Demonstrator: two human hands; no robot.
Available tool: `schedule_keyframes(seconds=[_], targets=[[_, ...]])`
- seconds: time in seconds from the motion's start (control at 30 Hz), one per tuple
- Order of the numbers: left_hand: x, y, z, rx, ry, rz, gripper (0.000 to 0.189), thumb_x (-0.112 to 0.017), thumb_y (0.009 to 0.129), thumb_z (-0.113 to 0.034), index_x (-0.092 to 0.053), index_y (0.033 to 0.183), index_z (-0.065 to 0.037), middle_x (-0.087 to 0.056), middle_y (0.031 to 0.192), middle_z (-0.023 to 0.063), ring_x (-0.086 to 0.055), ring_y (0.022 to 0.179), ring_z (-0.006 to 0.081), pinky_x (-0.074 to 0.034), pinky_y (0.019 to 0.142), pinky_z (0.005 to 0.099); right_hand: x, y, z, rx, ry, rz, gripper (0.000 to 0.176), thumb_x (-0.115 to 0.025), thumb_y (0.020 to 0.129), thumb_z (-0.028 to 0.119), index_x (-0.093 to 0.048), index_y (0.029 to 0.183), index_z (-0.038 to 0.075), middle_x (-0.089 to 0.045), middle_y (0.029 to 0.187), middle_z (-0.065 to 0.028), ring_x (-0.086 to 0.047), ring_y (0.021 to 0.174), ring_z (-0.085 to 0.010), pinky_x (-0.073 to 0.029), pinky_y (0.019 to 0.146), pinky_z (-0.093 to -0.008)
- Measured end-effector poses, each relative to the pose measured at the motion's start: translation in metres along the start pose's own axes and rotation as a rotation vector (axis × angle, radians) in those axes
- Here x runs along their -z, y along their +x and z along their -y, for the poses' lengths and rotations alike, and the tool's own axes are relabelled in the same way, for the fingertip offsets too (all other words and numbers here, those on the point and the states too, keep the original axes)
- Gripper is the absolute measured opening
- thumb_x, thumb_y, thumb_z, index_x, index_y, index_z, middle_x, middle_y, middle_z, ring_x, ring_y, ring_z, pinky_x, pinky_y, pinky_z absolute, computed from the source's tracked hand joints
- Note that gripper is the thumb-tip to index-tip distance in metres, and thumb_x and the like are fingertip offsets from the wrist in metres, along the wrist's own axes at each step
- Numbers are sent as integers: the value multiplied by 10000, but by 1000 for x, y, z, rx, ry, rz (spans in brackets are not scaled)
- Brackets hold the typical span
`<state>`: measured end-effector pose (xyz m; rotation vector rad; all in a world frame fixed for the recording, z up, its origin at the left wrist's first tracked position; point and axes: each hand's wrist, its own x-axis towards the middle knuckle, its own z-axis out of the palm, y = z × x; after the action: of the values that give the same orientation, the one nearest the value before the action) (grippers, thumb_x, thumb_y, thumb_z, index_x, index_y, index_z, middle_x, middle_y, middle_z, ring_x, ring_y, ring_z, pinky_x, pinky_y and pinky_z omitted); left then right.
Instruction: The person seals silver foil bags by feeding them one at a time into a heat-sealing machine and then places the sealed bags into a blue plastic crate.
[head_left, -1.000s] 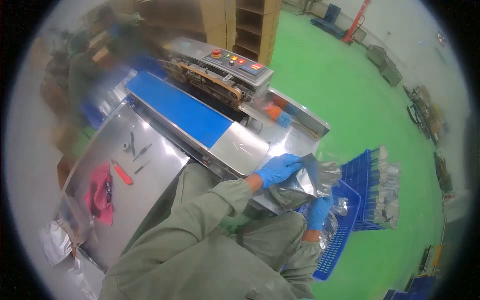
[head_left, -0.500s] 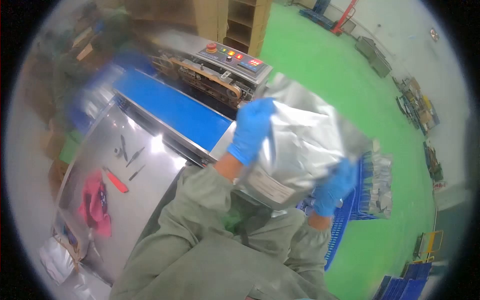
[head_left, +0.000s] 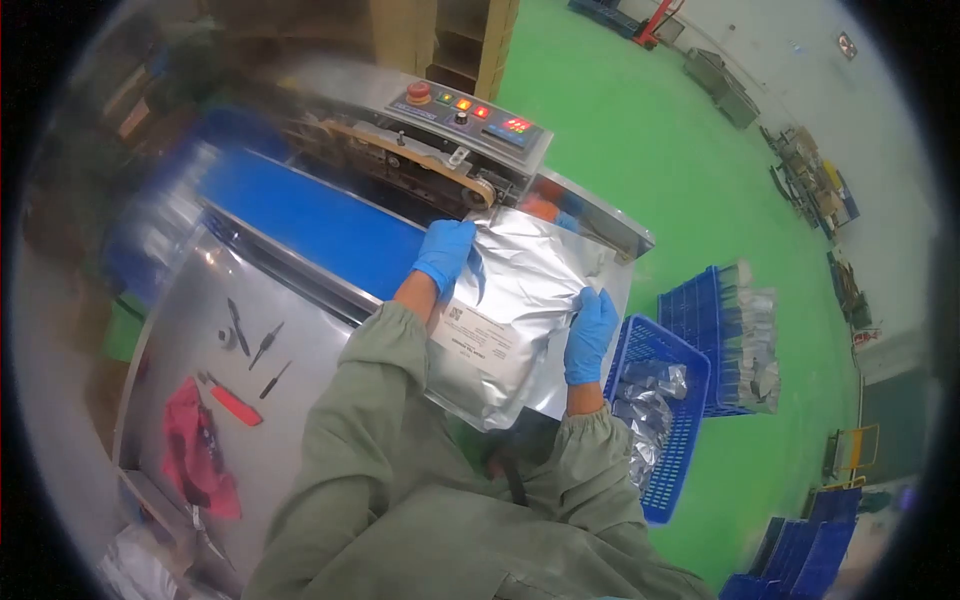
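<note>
A silver foil bag (head_left: 525, 270) with a white printed label (head_left: 477, 339) lies partly over the metal end plate (head_left: 612, 310) of a conveyor machine. In a blue glove, my left hand (head_left: 443, 255) is closed on the bag's upper left edge, close to the machine's belt and roller. My right hand (head_left: 592, 337), gloved too, pinches its right edge. The bag's top edge reaches the side of the sealing machine (head_left: 470, 130), which has lit buttons and a red knob.
The blue conveyor belt (head_left: 310, 215) runs off to the left. On the steel table (head_left: 300, 330) lie a red-handled cutter (head_left: 236, 405), several small tools and a pink cloth (head_left: 195, 450). Blue crates (head_left: 690, 440) with foil bags stand on the green floor at right.
The bag has been lowered and moved left, up to the machine. Both hands have travelled with it, still holding its edges. The crate at right is now more exposed.
</note>
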<state>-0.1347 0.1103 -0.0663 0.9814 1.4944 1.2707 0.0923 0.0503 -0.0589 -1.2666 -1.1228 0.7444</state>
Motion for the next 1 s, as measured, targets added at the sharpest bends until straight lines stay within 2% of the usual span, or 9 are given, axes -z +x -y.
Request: schedule_keyframes(seconds=[0.17,0.27,0.33,0.47,0.57,0.67,0.73,0.83,1.0], targets=[[27,38,38,-329,247,27,306,-520,802,-217,-636,752,62,-624,630,161,-610,567,247,-471,575,357,-22,4,4,-75,-25,51,227,-484,903,173,-494,718,42,-421,657,16,-389,616,-93,-349,574,-273],[47,34,17,-149,149,29,301,-532,810,-220,-637,756,57,-634,649,154,-616,586,243,-472,584,350,-36,5,3,-211,36,120,213,-513,886,217,-553,735,73,-467,651,32,-430,574,-70,-339,509,-235],[64,41,16,-294,201,29,298,-539,810,-223,-639,759,53,-638,664,151,-612,603,241,-471,598,347,-48,4,7,-284,48,206,267,-503,895,276,-610,780,61,-537,668,11,-469,563,-85,-373,519,-244],[95,57,14,-74,195,-52,336,-537,831,-267,-648,786,46,-641,707,146,-599,631,222,-462,625,350,-28,-1,0,-202,26,320,323,-486,905,318,-637,795,55,-594,710,-18,-480,566,-92,-387,534,-249],[135,67,21,-393,575,39,403,-507,870,-340,-617,911,46,-641,846,191,-602,756,276,-449,713,394,16,-6,-1,-272,-37,182,338,-477,917,318,-633,774,55,-613,739,-26,-499,604,-92,-393,547,-243],[146,9,-13,-305,549,-308,459,-506,874,-342,-545,1123,41,-622,989,220,-600,901,324,-449,823,390,117,15,-59,-212,-341,192,273,-455,950,235,-630,890,33,-593,823,-35,-512,711,-87,-424,617,-268],[156,-30,-35,-305,620,-261,507,-524,870,-334,-479,1212,38,-585,1092,223,-566,1003,338,-428,889,382,184,18,-110,-246,-228,53,265,-478,910,231,-611,735,83,-585,711,-10,-518,633,-86,-421,570,-256],[164,-81,-23,-389,797,-258,612,-567,856,-313,-387,1327,34,-501,1257,229,-481,1168,357,-371,998,372,276,2,-175,-366,-362,47,198,-517,870,217,-617,730,120,-589,688,-21,-535,570,-122,-437,512,-295],[152,-145,2,-417,1053,-439,669,-620,838,-282,-346,1365,28,-343,1407,232,-347,1296,360,-308,1055,389,302,-26,-232,-364,-511,192,169,-527,851,199,-628,736,126,-603,682,-40,-551,548,-152,-442,490,-317]])
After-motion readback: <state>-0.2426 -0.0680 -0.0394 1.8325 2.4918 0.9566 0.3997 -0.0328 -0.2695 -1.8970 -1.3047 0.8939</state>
